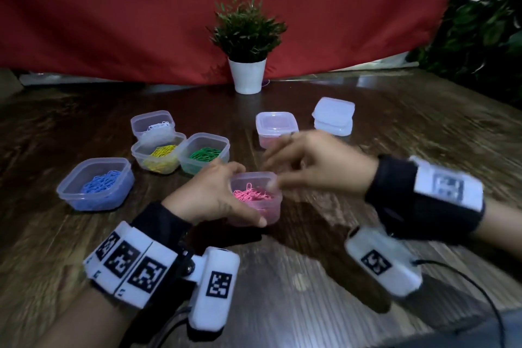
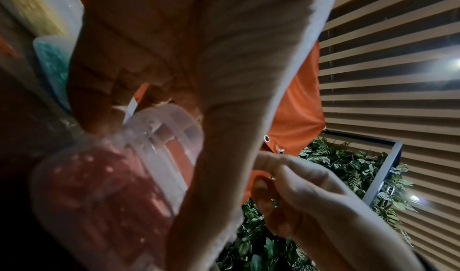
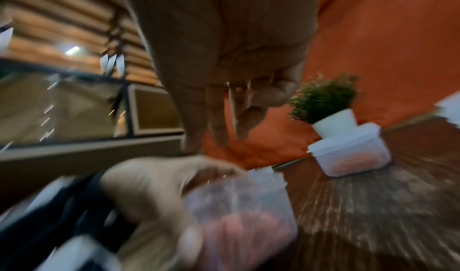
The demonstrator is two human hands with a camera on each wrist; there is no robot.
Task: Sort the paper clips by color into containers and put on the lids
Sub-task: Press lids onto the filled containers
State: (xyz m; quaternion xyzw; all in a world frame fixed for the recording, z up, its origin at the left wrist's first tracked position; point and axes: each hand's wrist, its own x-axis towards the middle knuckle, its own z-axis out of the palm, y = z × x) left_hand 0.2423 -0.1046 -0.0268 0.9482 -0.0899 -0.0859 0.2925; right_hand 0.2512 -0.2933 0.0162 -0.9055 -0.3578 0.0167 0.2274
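Pink paper clips [image 1: 252,194] lie in a small clear box [image 1: 255,200] that the left hand [image 1: 210,195] holds by its sides, thumb on the near wall and fingers on the far wall, on the brown wood counter [image 1: 310,277]. From the left wrist, the box [image 2: 104,186] looks foggy, with pink showing through it. The right hand [image 1: 313,165] is just to the right of the box and partly over its rim. Its fingers are bent and blurry. I cannot tell if it pinches a clip or holds nothing. From the right wrist, its fingers [image 3: 219,116] point down above the box [image 3: 239,216]. Past the right hand, farther away, sits a closed box with pink clips [image 1: 276,128], its lid on. To the right of that one is a stack of clear lids [image 1: 334,115]. Left of the left hand are four open boxes. The green clips box [image 1: 204,156] is nearest to it. Next to that is the yellow clips box [image 1: 158,157], touching it. Behind the yellow one is the white clips box [image 1: 152,124]. The blue clips box [image 1: 95,183] sits farthest left, apart from the others. A small green plant in a white pot [image 1: 247,65] stands far behind both hands, in front of a red cloth [image 1: 113,14]. Both wrists wear black bands with white blocks and black square marks.
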